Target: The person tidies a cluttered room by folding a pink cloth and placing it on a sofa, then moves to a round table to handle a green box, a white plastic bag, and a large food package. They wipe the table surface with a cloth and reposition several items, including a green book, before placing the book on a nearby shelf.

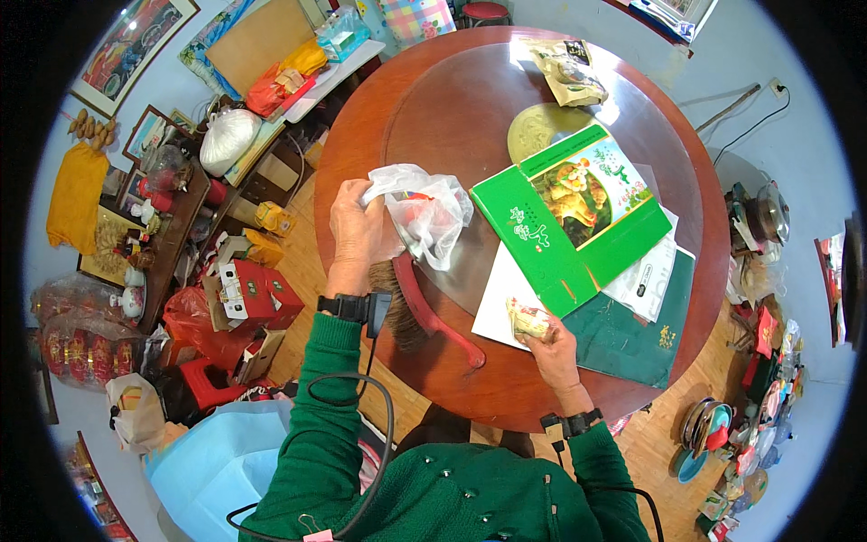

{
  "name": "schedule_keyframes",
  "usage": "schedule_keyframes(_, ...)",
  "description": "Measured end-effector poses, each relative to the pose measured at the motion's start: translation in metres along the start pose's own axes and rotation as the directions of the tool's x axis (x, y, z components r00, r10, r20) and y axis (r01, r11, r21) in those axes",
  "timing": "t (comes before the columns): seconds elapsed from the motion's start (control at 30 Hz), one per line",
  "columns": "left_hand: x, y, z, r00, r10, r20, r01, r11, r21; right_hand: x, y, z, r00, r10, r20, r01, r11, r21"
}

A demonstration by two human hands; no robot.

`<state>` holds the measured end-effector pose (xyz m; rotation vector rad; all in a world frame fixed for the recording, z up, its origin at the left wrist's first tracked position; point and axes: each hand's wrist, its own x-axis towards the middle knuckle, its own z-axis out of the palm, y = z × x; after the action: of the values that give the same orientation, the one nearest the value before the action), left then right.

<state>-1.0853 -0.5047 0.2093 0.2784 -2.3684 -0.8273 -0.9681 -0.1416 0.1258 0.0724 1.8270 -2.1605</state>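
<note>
My left hand (355,220) grips the edge of a thin white plastic bag (440,234), with something red showing through it. Between the fingers of my right hand (554,349) is a small cream-coloured packet (528,318) bearing print. A brush with a curved red handle (423,298) and brown bristles (399,315) lies below the bag. Up and right of the right hand, a flat green cardboard box (569,223) with a picture of mushrooms rests on a white sheet (504,291), a white plastic packet (643,284) and a dark green folder (623,345).
A round wooden table (352,122) carries a glossy turntable (433,101). Toward its far side lie a printed food pouch (567,71) and a round gold-coloured piece (542,129). Red boxes (257,295) stand on the left floor; stacked basins (704,433) are at right.
</note>
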Motion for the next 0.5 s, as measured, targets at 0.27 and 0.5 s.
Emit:
schedule_keyframes(0.27, 0.008, 0.023, -0.017, 0.963, -0.044, 0.264, 0.207, 0.751, -0.627, -0.008, 0.008, -0.007, 0.997, 0.068, -0.037, -0.069, 0.997, -0.028)
schedule_keyframes(0.5, -0.018, 0.028, -0.027, 0.941, -0.027, 0.337, 0.237, 0.762, -0.602, -0.026, -0.007, -0.011, 0.991, 0.097, -0.093, -0.082, 0.984, 0.159)
